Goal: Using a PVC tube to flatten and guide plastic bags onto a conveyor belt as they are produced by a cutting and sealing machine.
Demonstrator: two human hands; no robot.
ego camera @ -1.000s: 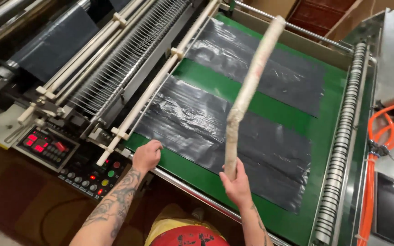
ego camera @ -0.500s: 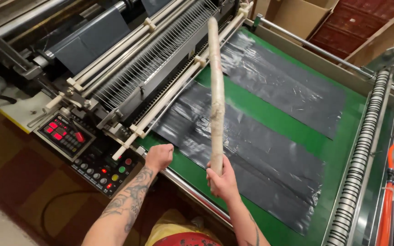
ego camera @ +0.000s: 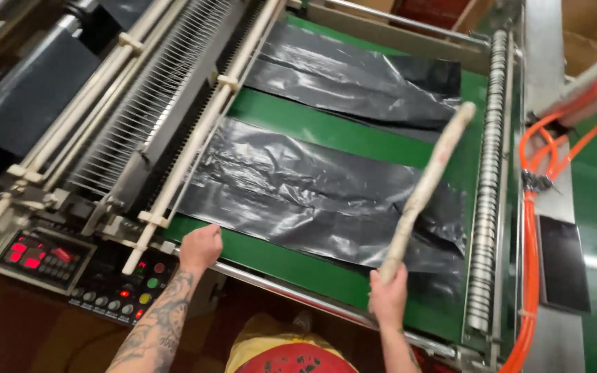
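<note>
Wooden stick [ego camera: 424, 188] now tilted rt | right hand [ego camera: 388, 298] grips | left hand [ego camera: 200, 247] on belt edge [ego camera: 271, 257]

I see a factory, a place where plastic bags get made. A big machine fills my view. It has a green belt [ego camera: 326, 131] with flat black plastic sheets [ego camera: 291, 190] on it, long metal rollers [ego camera: 488, 186], orange hoses [ego camera: 537, 207], and a button panel [ego camera: 77, 269] with red lights.
</note>
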